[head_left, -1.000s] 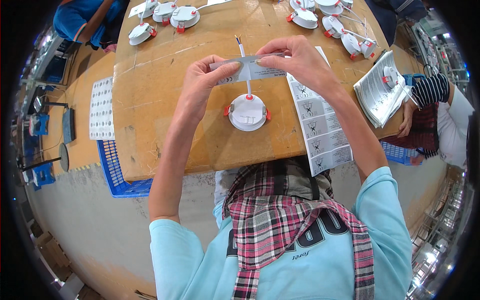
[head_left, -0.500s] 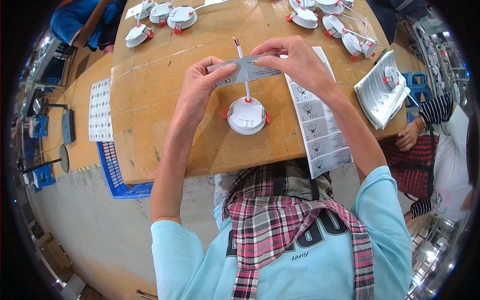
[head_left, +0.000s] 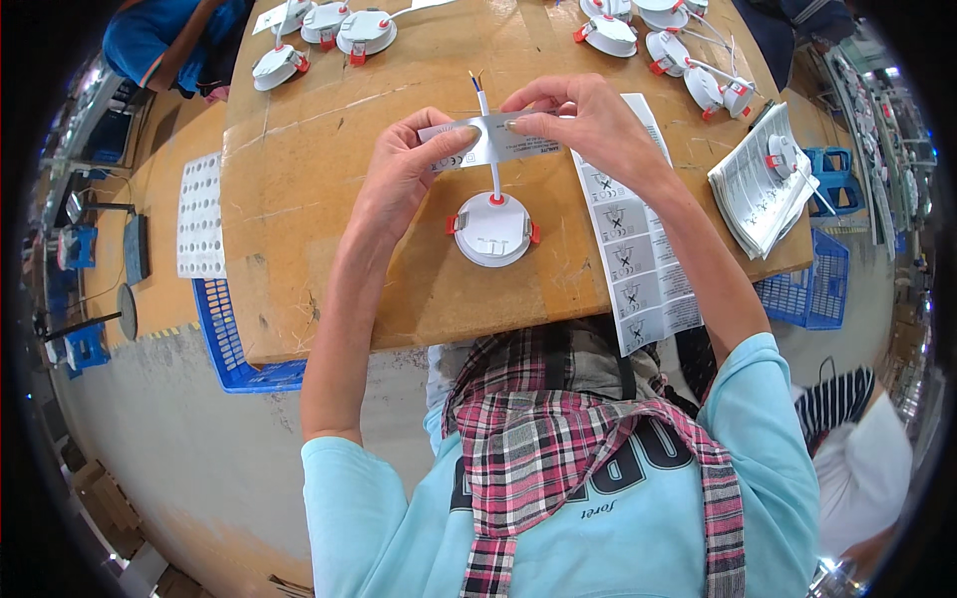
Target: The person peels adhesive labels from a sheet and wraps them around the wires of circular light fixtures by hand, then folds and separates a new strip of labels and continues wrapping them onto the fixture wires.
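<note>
Between my two hands a silver-grey printed label (head_left: 506, 142) is stretched level across the white cable (head_left: 495, 179) of a round downlight. My left hand (head_left: 417, 154) pinches the label's left part between thumb and fingers; my right hand (head_left: 583, 120) pinches its right part. Whether the label touches the cable cannot be told. Below them the white downlight (head_left: 491, 231) lies on the table with a red-tipped clip on each side. The cable's bare wire ends (head_left: 476, 82) stick up past the label. Beside my right forearm lies a sheet of the same labels (head_left: 626, 256).
More downlights stand at the table's far left (head_left: 366, 34) and far right (head_left: 610, 36). A stack of printed sheets (head_left: 755, 189) with one downlight (head_left: 782, 156) on it lies at the right edge. Blue crates (head_left: 224, 339) and a perforated white panel (head_left: 200, 219) flank the table.
My hands still hold the label over the cable, with barely any shift. The person at the right has moved back from the table, uncovering a blue crate there.
</note>
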Demonstrator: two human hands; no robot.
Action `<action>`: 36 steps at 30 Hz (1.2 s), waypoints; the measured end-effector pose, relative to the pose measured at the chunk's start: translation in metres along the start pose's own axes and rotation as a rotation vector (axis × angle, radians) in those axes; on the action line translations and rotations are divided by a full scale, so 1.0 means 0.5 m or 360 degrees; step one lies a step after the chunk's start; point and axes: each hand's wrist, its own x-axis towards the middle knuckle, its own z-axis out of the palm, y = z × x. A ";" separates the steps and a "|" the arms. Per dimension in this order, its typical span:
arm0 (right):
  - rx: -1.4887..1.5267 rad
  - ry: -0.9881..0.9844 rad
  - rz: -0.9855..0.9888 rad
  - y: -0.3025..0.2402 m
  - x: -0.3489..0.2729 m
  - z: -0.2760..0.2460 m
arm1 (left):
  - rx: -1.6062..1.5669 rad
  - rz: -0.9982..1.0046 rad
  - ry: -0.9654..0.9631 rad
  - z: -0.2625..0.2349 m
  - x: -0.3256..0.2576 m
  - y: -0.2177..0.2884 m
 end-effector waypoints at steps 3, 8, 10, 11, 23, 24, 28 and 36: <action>0.0034 -0.0086 0.0049 0.012 0.003 -0.006 | -0.0009 -0.0047 -0.0088 -0.004 0.002 -0.001; -0.0196 0.0010 -0.0200 0.014 0.005 -0.005 | -0.0066 -0.0060 -0.0056 0.007 0.003 0.002; -0.0154 0.0085 -0.0274 0.023 0.017 0.001 | -0.0073 -0.0070 -0.0068 0.006 0.006 0.001; -0.0154 0.0083 -0.0276 0.022 0.024 0.001 | -0.0051 -0.0061 -0.0103 0.003 0.009 -0.002; 0.0027 0.0061 -0.0015 0.011 0.025 0.018 | 0.1013 0.0608 0.0640 0.045 -0.081 -0.007; -0.0034 0.0122 -0.0024 0.018 0.027 0.022 | 0.1288 0.0651 0.0530 0.058 -0.098 -0.020; -0.0143 0.0442 -0.0055 0.020 0.026 0.049 | 0.1796 0.0753 0.0355 0.091 -0.124 -0.063; 0.0206 0.0641 0.0023 0.067 0.024 0.077 | 0.1700 0.0722 0.0517 0.124 -0.132 -0.084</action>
